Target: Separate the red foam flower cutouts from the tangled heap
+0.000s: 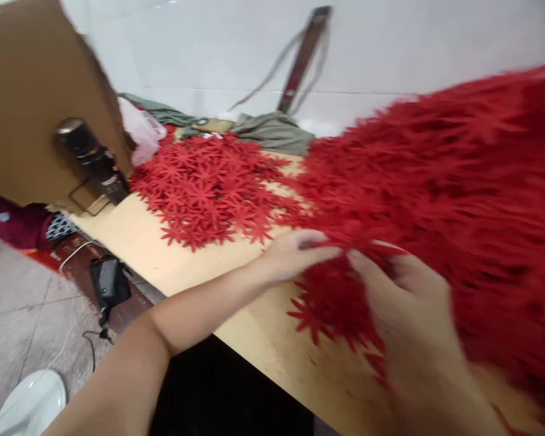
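My left hand and my right hand meet over the right part of the table, fingertips nearly together. Each pinches a red flower-shaped cutout with narrow petals; blur hides its exact outline. Beneath the hands lie more red cutouts, petals spread on the wood. A huge heap of the same pieces rises behind and beside my right hand. Farther left, a smaller pile lies loose beyond my left hand.
The pale wooden table runs diagonally along a white tiled wall. A dark bottle stands at its left end by a cardboard sheet. Grey-green cloth and a plastic bag lie at the back. Below left is a black adapter.
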`<state>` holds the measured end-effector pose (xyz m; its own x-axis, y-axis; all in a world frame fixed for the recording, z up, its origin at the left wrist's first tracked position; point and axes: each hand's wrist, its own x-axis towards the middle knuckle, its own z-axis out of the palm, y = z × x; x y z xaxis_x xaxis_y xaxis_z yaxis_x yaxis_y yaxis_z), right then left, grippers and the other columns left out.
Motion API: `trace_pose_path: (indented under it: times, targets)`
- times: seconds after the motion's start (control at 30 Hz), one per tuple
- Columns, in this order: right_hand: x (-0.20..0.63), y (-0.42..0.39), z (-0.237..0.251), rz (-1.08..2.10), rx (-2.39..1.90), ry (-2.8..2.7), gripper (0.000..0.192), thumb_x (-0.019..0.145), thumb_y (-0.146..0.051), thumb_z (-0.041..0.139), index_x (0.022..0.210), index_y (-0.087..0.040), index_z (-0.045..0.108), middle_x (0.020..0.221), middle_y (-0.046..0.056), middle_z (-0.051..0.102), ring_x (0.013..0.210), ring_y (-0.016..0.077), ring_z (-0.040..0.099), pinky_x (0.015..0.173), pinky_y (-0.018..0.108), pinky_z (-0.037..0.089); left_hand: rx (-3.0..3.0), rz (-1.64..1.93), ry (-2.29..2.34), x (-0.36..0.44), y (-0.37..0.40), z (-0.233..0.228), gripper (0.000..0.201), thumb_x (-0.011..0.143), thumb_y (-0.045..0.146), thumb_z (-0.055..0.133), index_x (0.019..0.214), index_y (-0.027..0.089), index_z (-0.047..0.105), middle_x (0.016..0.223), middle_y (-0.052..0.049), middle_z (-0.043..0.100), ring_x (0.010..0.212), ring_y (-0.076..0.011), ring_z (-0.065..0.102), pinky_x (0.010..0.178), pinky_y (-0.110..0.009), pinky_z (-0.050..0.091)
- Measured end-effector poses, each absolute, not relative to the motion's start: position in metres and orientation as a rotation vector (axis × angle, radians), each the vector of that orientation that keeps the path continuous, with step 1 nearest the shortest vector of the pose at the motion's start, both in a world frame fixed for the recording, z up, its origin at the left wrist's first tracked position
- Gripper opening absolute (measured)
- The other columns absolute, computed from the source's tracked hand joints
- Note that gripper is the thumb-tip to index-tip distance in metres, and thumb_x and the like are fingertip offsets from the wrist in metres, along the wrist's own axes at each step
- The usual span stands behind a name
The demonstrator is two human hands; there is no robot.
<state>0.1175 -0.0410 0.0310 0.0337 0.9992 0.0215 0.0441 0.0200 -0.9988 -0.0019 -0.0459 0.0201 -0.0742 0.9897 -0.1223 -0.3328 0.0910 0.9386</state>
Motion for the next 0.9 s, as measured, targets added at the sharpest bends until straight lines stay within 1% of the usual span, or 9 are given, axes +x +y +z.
trace_pose_path:
  times: [0.03,0.07,0.13,0.27,0.33,0.47,0.6,0.77,0.9]
  targets:
    - [0.116,-0.039,0.031,1.158,-1.188,-1.203,0.018,0.061,-0.034,0.075,0.076,-0.028,0.068,0.081,0.001,0.071,0.074,0.0177,0.066,0.089,0.045,0.053,0.844,1.294,1.039,-0.003,-0.044,0.019,0.016,0.076,0.028,0.068,0.081,0.014,0.063,0.083,-0.001,0.065,0.082,-0.0134,0.060,0.080,-0.028,0.047]
    - [0.115,-0.037,0.029,1.196,-1.129,-1.215,0.020,0.061,-0.034,0.075,0.079,-0.027,0.068,0.081,0.000,0.071,0.075,0.0169,0.066,0.085,0.042,0.054,0.839,1.322,1.028,-0.004,-0.042,0.018,0.018,0.071,0.026,0.072,0.072,0.014,0.060,0.074,0.001,0.063,0.074,-0.0104,0.059,0.077,-0.026,0.046]
    - [0.116,-0.033,0.026,1.238,-0.996,-1.211,0.023,0.061,-0.035,0.076,0.080,-0.024,0.066,0.082,-0.001,0.071,0.076,0.0160,0.066,0.080,0.038,0.056,0.812,1.384,0.984,-0.005,-0.038,0.016,0.024,0.062,0.024,0.078,0.067,0.015,0.056,0.067,0.004,0.060,0.064,-0.0068,0.056,0.072,-0.023,0.045]
    - [0.118,-0.031,0.024,1.268,-0.901,-1.285,0.024,0.067,-0.037,0.073,0.084,-0.022,0.066,0.086,0.002,0.071,0.082,0.0163,0.066,0.084,0.037,0.054,0.848,1.402,1.010,-0.003,-0.036,0.015,0.033,0.054,0.027,0.082,0.063,0.015,0.052,0.056,0.008,0.053,0.052,-0.0038,0.047,0.061,-0.020,0.041]
    - [0.120,-0.030,0.022,1.265,-0.899,-1.286,0.025,0.067,-0.038,0.074,0.084,-0.021,0.065,0.086,0.001,0.070,0.082,0.0165,0.065,0.086,0.037,0.053,0.865,1.393,1.027,-0.001,-0.037,0.015,0.034,0.054,0.029,0.082,0.064,0.015,0.054,0.057,0.007,0.055,0.054,-0.0042,0.049,0.061,-0.021,0.041]
    - [0.128,-0.025,0.018,1.325,-0.895,-1.153,0.026,0.064,-0.042,0.074,0.078,-0.023,0.062,0.075,-0.001,0.066,0.077,0.0153,0.064,0.081,0.036,0.054,0.862,1.336,0.946,-0.001,-0.038,0.016,0.034,0.055,0.033,0.082,0.077,0.015,0.064,0.073,0.001,0.067,0.068,-0.0086,0.060,0.075,-0.025,0.046]
    - [0.134,-0.022,0.016,1.268,-0.952,-1.109,0.023,0.064,-0.040,0.073,0.074,-0.024,0.060,0.072,-0.002,0.063,0.072,0.0137,0.062,0.076,0.034,0.054,0.872,1.286,0.933,-0.002,-0.038,0.016,0.033,0.059,0.030,0.080,0.086,0.016,0.067,0.076,-0.001,0.069,0.074,-0.0110,0.063,0.080,-0.028,0.047]
    - [0.133,-0.025,0.019,1.149,-0.949,-1.154,0.018,0.066,-0.035,0.071,0.074,-0.023,0.059,0.078,-0.001,0.063,0.076,0.0134,0.060,0.079,0.032,0.052,0.870,1.355,1.003,-0.002,-0.038,0.016,0.020,0.063,0.022,0.076,0.080,0.017,0.067,0.078,0.000,0.069,0.073,-0.0091,0.061,0.078,-0.025,0.047]
    - [0.133,-0.024,0.016,1.138,-0.972,-1.079,0.017,0.068,-0.033,0.067,0.074,-0.023,0.055,0.071,-0.003,0.056,0.066,0.0107,0.055,0.071,0.028,0.051,0.832,1.382,1.040,-0.003,-0.038,0.015,0.014,0.069,0.019,0.068,0.083,0.018,0.068,0.076,0.002,0.067,0.064,-0.0057,0.056,0.065,-0.020,0.044]
